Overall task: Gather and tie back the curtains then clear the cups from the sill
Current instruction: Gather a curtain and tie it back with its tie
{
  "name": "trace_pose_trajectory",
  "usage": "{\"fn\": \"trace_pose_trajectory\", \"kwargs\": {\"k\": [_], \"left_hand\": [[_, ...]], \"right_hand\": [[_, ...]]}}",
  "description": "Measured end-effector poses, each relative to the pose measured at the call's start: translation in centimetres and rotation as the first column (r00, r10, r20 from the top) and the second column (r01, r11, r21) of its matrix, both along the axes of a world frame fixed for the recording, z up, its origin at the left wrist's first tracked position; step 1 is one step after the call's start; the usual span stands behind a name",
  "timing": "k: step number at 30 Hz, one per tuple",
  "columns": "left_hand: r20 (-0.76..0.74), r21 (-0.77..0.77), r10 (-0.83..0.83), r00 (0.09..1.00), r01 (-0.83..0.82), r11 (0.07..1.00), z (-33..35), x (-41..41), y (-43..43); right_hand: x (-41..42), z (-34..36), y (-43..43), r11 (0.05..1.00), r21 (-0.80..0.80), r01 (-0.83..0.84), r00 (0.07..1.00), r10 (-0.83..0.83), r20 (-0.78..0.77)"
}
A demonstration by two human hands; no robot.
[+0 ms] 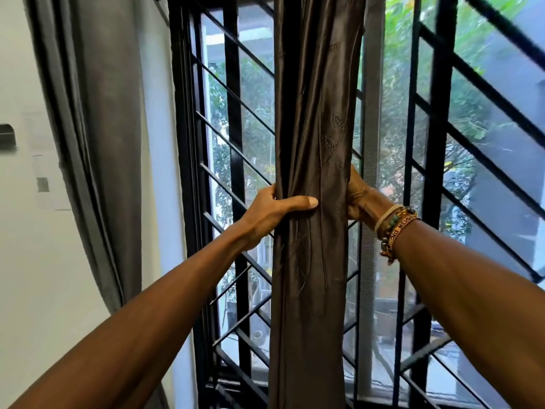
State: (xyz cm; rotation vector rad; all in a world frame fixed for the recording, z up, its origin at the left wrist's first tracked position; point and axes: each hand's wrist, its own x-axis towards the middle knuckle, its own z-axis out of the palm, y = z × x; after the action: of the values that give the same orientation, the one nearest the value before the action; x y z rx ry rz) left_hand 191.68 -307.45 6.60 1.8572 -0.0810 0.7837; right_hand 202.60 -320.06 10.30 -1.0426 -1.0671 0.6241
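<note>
Curtain fabric (pixel 312 178), brown and bunched before the barred window (pixel 236 113), was gripped by left hand (pixel 274 211) and right hand (pixel 358 199), fingers wrapped around it; squeezing evenly should keep folds tidy for tying.

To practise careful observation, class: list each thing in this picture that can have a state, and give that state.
brown curtain: gathered into one bunch, not yet tied.
left hand: grips the bunch, thumb across its front.
right hand: grips the bunch's other side, fingers hidden behind it.
grey curtain: hangs at the left, no tie visible.
wristbands: worn on the right wrist.
</note>
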Motion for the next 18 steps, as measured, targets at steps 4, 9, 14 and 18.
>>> {"fn": "trace_pose_trajectory", "kwargs": {"k": [4,9,14,18], "left_hand": [[0.004,0.004,-0.004,1.000,0.004,1.000,0.2,0.0,-0.2],[0.051,-0.013,0.045,0.998,-0.044,0.999,0.4,-0.1,-0.6],[0.074,0.071,0.111,0.991,-0.116,0.991,0.7,0.0,-0.9],[0.115,0.114,0.204,0.972,-0.216,0.970,0.2,0.4,-1.1]], "right_hand": [[1.3,0.2,-1.1,0.998,-0.066,0.014,1.000,-0.013,0.013],[2.2,0.5,-2.3,0.993,-0.113,0.029,0.994,-0.017,0.104],[3.0,1.0,-2.7,0.963,-0.227,0.142,0.958,-0.076,0.275],[2.5,1.1,-3.0,0.935,-0.264,0.236,0.929,-0.138,0.342]]}}
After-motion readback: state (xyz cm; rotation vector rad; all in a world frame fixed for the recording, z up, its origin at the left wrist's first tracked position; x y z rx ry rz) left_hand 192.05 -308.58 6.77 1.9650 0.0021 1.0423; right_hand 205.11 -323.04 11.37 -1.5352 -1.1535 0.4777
